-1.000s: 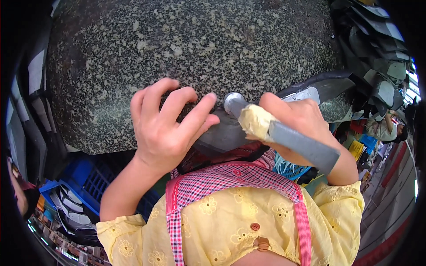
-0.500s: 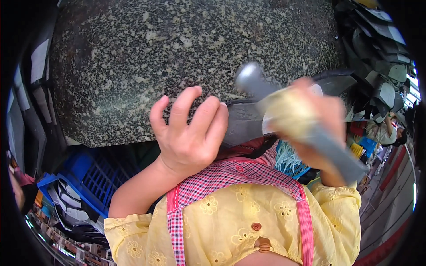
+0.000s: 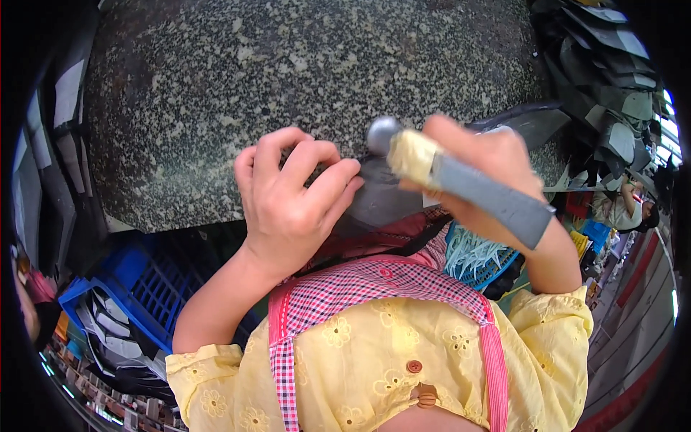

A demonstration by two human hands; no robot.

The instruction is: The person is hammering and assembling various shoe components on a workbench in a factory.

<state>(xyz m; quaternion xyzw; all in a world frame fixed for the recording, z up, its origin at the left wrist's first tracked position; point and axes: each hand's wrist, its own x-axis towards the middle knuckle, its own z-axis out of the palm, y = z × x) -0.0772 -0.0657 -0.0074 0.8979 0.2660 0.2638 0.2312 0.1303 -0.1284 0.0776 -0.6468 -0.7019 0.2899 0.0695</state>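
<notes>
My right hand (image 3: 489,169) grips a hammer (image 3: 461,180) by its grey handle; the handle has a cream wrap near the round metal head (image 3: 382,134). The head hangs just above a dark grey flat piece (image 3: 389,194) lying at the near edge of a speckled granite slab (image 3: 288,86). My left hand (image 3: 291,198) rests on the slab's edge, fingers curled and pressing on the left end of the dark piece. Part of that piece is hidden under both hands.
A blue plastic crate (image 3: 129,295) with dark cut pieces sits lower left. Stacks of dark grey pieces (image 3: 612,79) fill the upper right. Another blue basket with pale strips (image 3: 471,259) is under my right arm. A person (image 3: 626,209) sits far right.
The hammer rose and swung in a blur, then came back down close to the dark piece. My left hand lifted briefly with fingers spread, then curled back onto the piece.
</notes>
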